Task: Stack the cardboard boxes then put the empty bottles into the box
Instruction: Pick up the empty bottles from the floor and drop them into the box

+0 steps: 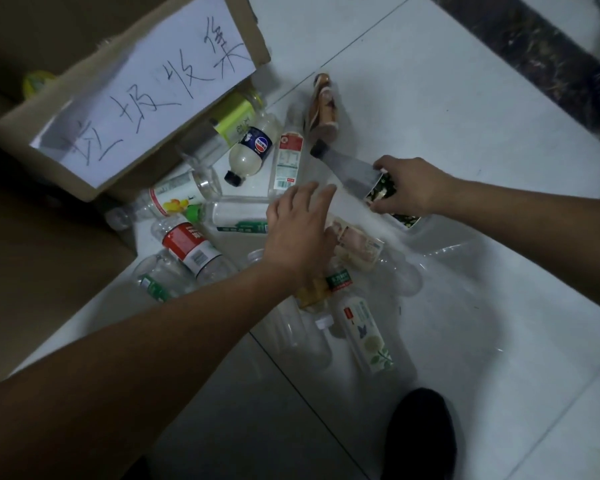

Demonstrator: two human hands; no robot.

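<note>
Lying scattered on the pale tiled floor (447,133), the empty plastic bottles (246,147) cluster just beside the brown cardboard box (160,164), whose flap carries a white handwritten paper sign (146,98). The right hand (413,188) has its fingers wrapped around a clear bottle with a dark floral label (361,174). The left hand (298,237) hovers with fingers spread and loose above a clear bottle with a green cap (229,216). A dark shoe (420,434) stands near the bottom edge.
</note>
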